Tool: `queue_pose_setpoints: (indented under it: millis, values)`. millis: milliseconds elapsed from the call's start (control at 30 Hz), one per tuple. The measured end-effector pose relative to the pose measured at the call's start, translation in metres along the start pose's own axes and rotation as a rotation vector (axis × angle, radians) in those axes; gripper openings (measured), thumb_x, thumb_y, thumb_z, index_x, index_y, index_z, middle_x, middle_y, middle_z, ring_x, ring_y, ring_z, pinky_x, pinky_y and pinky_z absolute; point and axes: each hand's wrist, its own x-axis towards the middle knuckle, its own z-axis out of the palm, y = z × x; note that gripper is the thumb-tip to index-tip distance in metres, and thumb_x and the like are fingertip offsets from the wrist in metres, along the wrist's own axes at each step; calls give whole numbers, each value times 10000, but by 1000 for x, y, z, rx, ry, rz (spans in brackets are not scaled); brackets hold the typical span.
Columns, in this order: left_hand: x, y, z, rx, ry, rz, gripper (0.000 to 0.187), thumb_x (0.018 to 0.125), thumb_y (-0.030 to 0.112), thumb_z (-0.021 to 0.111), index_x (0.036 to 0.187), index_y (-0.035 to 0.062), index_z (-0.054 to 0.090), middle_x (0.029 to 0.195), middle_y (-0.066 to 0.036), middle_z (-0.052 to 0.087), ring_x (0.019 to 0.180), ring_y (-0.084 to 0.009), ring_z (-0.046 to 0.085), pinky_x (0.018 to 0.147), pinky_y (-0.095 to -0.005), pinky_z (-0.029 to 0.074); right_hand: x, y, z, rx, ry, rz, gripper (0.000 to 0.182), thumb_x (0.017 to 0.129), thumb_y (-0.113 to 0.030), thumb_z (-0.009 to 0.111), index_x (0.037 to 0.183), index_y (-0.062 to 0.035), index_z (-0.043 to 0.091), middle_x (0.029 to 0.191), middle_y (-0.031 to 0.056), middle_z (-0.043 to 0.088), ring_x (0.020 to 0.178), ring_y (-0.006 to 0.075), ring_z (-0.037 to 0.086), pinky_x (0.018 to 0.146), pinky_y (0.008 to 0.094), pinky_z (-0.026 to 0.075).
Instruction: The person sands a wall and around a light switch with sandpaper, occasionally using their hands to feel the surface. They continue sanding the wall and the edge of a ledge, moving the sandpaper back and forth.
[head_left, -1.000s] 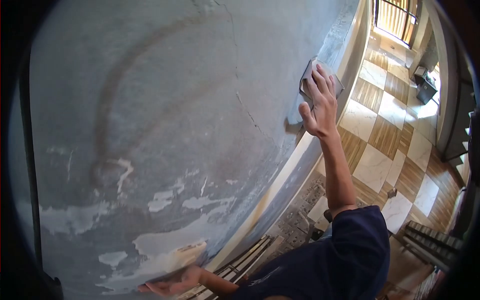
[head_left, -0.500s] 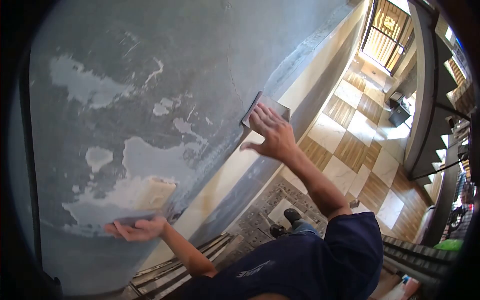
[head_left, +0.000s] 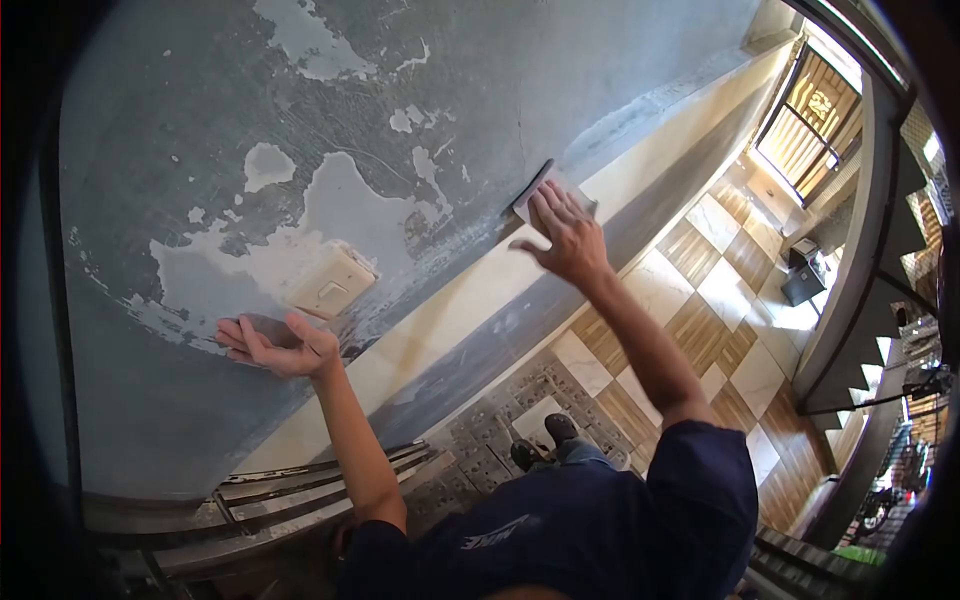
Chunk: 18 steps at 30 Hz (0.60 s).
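Near the lower edge of the grey wall, my right hand (head_left: 568,232) lies with its fingers flat over a sheet of sandpaper (head_left: 574,193), pressing it to the surface. The sheet has a pale back, and one dark edge curls up. My left hand (head_left: 280,345) is held up close to the wall, palm turned upward, fingers slightly bent and thumb apart, with nothing visible in it. A cream switch plate (head_left: 335,282) is just above and right of it. The grey wall (head_left: 480,100) carries pale, ragged patches (head_left: 350,205) and a thin crack.
A cream band (head_left: 440,320) runs along the wall's base. Worn boards or blocks (head_left: 480,425) lie around my shoes (head_left: 545,440). Beyond are checkered tiles (head_left: 690,300), a black box (head_left: 803,283), a gate (head_left: 808,125) and a stair side (head_left: 875,300) at right.
The view has shifted, so the wall patches and switch plate sit higher and further right. My left hand has risen closer to the switch plate. My right hand stays on the sandpaper.
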Motion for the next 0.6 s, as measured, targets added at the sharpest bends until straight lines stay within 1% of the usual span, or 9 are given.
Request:
queue_pose_setpoints:
  millis: [67,100,133,200,333,400,467,533,600]
  values:
    - [-1,-1,-1,-14,-4,4,548,965,284,514,1342,-100,410,1472,-345,368,1460,-442,236,1203,-530,13,9,34,4,-111,-32,-148,645,878,-462,686,1297,8,545,1387,189,549,1339,331,483,1080,448,437]
    - [-1,-1,-1,-19,3,13,526,961,247,531,1347,-90,416,1471,-333,378,1461,-438,235,1200,-542,14,14,57,17,-193,-4,-175,483,942,-285,622,1314,3,509,1396,183,538,1314,324,508,1075,439,443]
    - [-3,0,-4,-11,-4,10,526,961,247,531,1347,-90,416,1471,-333,378,1461,-438,235,1200,-542,14,25,70,16,-202,-18,-153,346,950,-183,587,1253,-19,559,1331,178,590,1270,317,548,1044,454,457]
    - [-4,-3,-2,4,-14,44,586,969,319,521,1356,-105,407,1469,-329,389,1472,-409,226,1210,-493,5,41,89,11,-75,46,18,294,943,-124,569,1222,-32,595,1255,173,634,1236,326,572,1025,460,459]
    - [-2,0,-3,-12,-9,29,593,975,333,516,1360,-105,413,1468,-314,403,1475,-390,234,1209,-493,20,34,66,16,-279,-6,-119,246,853,-115,621,1087,-82,690,1232,105,654,1193,297,585,999,415,482]
    - [-3,-1,2,12,3,21,595,975,336,515,1362,-105,414,1468,-313,405,1473,-393,237,1208,-497,22,29,52,4,20,33,-155,240,859,-105,596,1072,-87,703,1235,109,656,1157,295,611,989,401,485]
    - [-6,-2,-5,37,-28,16,598,974,338,514,1363,-104,416,1467,-313,406,1471,-395,241,1207,-501,24,44,104,6,-46,-176,-29,278,872,-79,564,1112,-110,700,1240,129,651,1155,303,618,988,380,480]
    - [-3,1,-1,-4,20,18,593,975,346,508,1359,-99,430,1462,-308,417,1463,-399,261,1205,-509,33,57,84,-5,-43,-143,-26,300,885,-77,533,1129,-140,695,1251,125,642,1181,291,597,968,369,483]
    - [-3,3,-4,20,19,-7,588,972,351,508,1351,-95,445,1457,-306,426,1458,-403,273,1204,-508,46,51,58,5,-368,-224,43,295,891,-100,526,1112,-180,705,1277,92,630,1221,282,564,963,381,480]
